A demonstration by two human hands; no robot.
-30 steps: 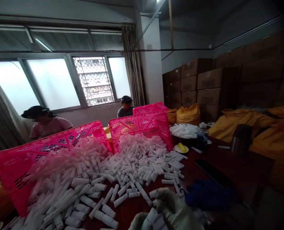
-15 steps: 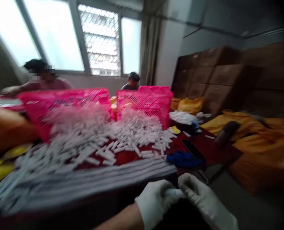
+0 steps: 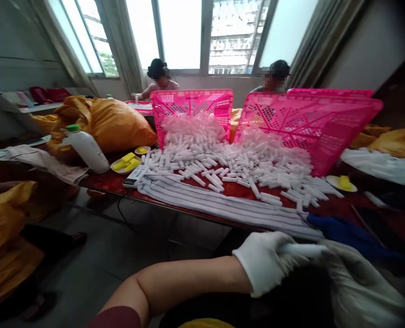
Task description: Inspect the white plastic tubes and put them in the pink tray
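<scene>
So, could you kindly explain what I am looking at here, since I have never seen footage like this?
The picture comes from a camera worn on a person's head, looking forward and down, so the arm and gloves at the bottom are the wearer's own. The left hand and right hand, both in white gloves, together hold a small white tube. Beyond them a red table carries a heap of white tubes spilling from two tipped pink baskets, a striped cloth, a white bottle and yellow pieces on small plates. Two other people sit by the window.
</scene>
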